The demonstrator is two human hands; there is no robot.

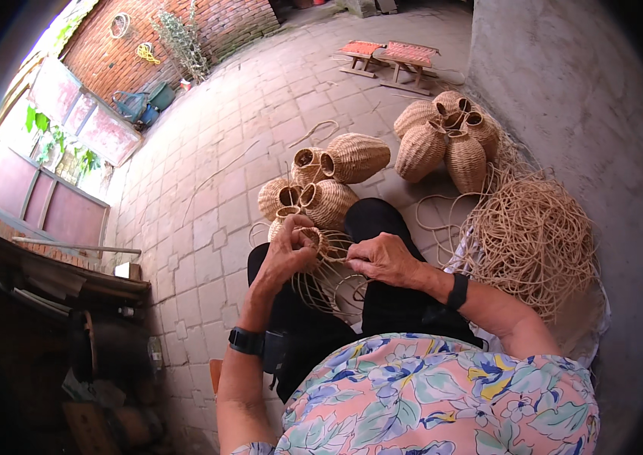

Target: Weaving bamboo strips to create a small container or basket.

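Over my lap, my left hand is closed on the rim of a small woven basket, its fingers curled about the opening. My right hand pinches a pale strand that runs to the basket's edge. Loose strand ends hang below, between my knees. Just beyond my left hand several finished-looking woven vases lie in a cluster, among them a long vase and a rounder vase. My hand hides part of the held basket.
Another cluster of woven vases stands at the right. Beside my right knee lies a big tangled heap of strands on white sheeting, against a grey wall. Two low folding stools stand far off. Dark clutter fills the left.
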